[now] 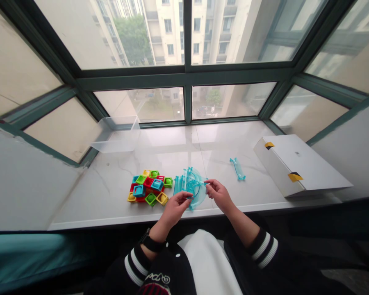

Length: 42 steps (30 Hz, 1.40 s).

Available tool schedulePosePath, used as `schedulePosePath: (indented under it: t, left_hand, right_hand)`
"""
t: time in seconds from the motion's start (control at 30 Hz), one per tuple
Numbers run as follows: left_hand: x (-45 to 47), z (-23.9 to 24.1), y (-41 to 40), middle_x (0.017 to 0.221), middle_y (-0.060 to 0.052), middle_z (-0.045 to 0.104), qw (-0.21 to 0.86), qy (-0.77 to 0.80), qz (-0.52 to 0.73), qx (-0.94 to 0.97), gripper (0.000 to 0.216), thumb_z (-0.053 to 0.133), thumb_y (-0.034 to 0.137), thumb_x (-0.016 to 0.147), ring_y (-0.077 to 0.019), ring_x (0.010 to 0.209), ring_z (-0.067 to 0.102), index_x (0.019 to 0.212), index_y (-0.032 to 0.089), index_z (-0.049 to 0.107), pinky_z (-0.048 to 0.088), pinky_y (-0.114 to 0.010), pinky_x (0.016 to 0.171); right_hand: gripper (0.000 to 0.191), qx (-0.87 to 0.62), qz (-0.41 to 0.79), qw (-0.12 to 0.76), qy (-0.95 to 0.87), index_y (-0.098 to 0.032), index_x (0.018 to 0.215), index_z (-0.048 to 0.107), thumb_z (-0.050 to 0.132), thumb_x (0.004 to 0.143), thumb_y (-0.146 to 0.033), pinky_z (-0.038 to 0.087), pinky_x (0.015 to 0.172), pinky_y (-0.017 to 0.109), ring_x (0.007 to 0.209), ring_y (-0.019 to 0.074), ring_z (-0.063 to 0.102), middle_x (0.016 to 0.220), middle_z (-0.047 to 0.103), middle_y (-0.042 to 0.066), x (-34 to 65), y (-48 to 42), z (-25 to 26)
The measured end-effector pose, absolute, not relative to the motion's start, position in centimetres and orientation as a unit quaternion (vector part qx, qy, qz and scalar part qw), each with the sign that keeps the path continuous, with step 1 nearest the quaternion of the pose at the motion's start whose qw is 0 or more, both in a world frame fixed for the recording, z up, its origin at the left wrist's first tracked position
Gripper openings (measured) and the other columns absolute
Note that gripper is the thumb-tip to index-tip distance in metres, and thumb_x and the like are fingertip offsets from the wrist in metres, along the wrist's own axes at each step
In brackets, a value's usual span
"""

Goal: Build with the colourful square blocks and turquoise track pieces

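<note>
Translucent teal plastic parts (199,200) lie bunched on the white marble-patterned sill, one of them a round disc shape, with ribbed and rail-like parts at its left. My right hand (217,193) pinches the end of a thin teal plastic piece (203,183) above the disc's right side. Over the front of the same parts, my left hand (178,206) has thumb and fingertips drawn together; what lies between them is too small to make out. A separate curved teal track piece (238,169) rests farther right, touched by neither hand.
Stacked red, yellow, green and blue cube blocks (148,182) stand left of the teal parts. A clear plastic bin (118,135) sits at the back left. On the right is a white box (301,164) with yellow-black tabs. Windows border the sill (178,141).
</note>
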<state>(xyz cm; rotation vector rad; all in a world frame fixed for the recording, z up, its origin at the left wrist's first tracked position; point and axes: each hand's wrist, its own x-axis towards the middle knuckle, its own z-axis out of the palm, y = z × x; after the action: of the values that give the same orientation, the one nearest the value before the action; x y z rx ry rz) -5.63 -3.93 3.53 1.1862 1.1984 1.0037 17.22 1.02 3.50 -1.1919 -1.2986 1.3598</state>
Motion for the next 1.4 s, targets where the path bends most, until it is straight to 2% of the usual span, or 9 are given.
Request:
schedulePosePath:
  t: [0.3, 0.53, 0.7, 0.83, 1.03, 1.23, 1.3, 1.4]
  left_hand:
    - [-5.8, 2.6, -3.7, 0.093, -0.007, 0.076, 0.587, 0.502, 0.433, 0.465, 0.038, 0.085, 0.047, 0.079, -0.0196, 0.081, 0.07, 0.102, 0.019, 0.078, 0.056, -0.031, 0.074]
    - [-5.7, 2.6, -3.4, 0.08, -0.002, 0.073, 0.579, 0.51, 0.5, 0.394, 0.045, 0.09, 0.05, 0.072, -0.0179, 0.073, 0.07, 0.099, 0.018, 0.075, 0.062, -0.033, 0.073]
    - [-5.7, 2.7, -3.2, 0.079, -0.002, 0.074, 0.582, 0.514, 0.513, 0.367, 0.049, 0.093, 0.051, 0.068, -0.0189, 0.072, 0.073, 0.097, 0.017, 0.072, 0.064, -0.035, 0.074]
    - [-5.2, 2.7, -3.4, 0.077, 0.0, 0.073, 0.591, 0.502, 0.51, 0.372, 0.047, 0.094, 0.048, 0.068, -0.0193, 0.071, 0.075, 0.092, 0.019, 0.066, 0.063, -0.034, 0.073]
    - [-4.6, 2.7, -3.4, 0.09, -0.001, 0.074, 0.583, 0.486, 0.518, 0.394, 0.041, 0.091, 0.046, 0.073, -0.0193, 0.08, 0.076, 0.092, 0.02, 0.066, 0.064, -0.034, 0.079]
    - [-4.7, 3.1, -3.5, 0.119, -0.012, 0.076, 0.598, 0.47, 0.48, 0.436, 0.044, 0.085, 0.046, 0.082, -0.0269, 0.106, 0.075, 0.114, 0.02, 0.071, 0.063, -0.037, 0.087]
    - [-5.0, 3.3, -3.5, 0.123, -0.013, 0.075, 0.594, 0.473, 0.48, 0.439, 0.042, 0.082, 0.047, 0.085, -0.0262, 0.105, 0.075, 0.115, 0.02, 0.072, 0.063, -0.036, 0.085]
    - [-5.5, 3.6, -3.5, 0.116, -0.013, 0.076, 0.59, 0.482, 0.483, 0.431, 0.043, 0.081, 0.05, 0.085, -0.0252, 0.099, 0.075, 0.114, 0.019, 0.072, 0.063, -0.036, 0.083]
  right_hand:
    - [0.042, -0.449, 0.541, 0.457, -0.545, -0.023, 0.115, 0.066, 0.066, 0.094, -0.06, 0.053, 0.067, 0.032, 0.071, 0.0182, 0.061, 0.076, 0.062, 0.0, 16.9, 0.9, 3.2]
    - [0.044, -0.436, 0.496, 0.494, -0.566, -0.026, 0.132, 0.058, 0.064, 0.098, -0.054, 0.052, 0.064, 0.03, 0.069, 0.0162, 0.058, 0.083, 0.06, -0.002, 16.9, 0.8, 3.0]
    - [0.039, -0.356, 0.443, 0.429, -0.702, -0.029, 0.133, 0.066, 0.073, 0.096, -0.039, 0.055, 0.071, 0.031, 0.075, 0.0158, 0.061, 0.093, 0.066, 0.001, 16.7, -0.1, 3.8]
    - [0.025, -0.332, 0.394, 0.377, -0.769, -0.027, 0.117, 0.076, 0.076, 0.093, -0.032, 0.056, 0.072, 0.031, 0.08, 0.0165, 0.064, 0.099, 0.066, 0.004, 15.9, -0.7, 4.6]
    - [0.016, -0.364, 0.355, 0.4, -0.763, -0.026, 0.11, 0.075, 0.073, 0.095, -0.029, 0.058, 0.072, 0.029, 0.082, 0.016, 0.067, 0.101, 0.068, 0.004, 15.7, -0.8, 4.4]
    - [0.01, -0.397, 0.314, 0.438, -0.743, -0.026, 0.106, 0.074, 0.068, 0.098, -0.027, 0.058, 0.069, 0.03, 0.079, 0.0167, 0.068, 0.096, 0.071, 0.004, 17.3, -0.1, 4.0]
    - [0.01, -0.43, 0.294, 0.457, -0.72, -0.025, 0.104, 0.073, 0.066, 0.098, -0.029, 0.058, 0.068, 0.031, 0.077, 0.0171, 0.068, 0.096, 0.072, 0.005, 18.5, 0.5, 3.8]
    - [0.012, -0.492, 0.259, 0.47, -0.686, -0.024, 0.101, 0.073, 0.065, 0.098, -0.032, 0.058, 0.068, 0.032, 0.074, 0.0176, 0.067, 0.096, 0.072, 0.005, 21.0, 1.6, 3.0]
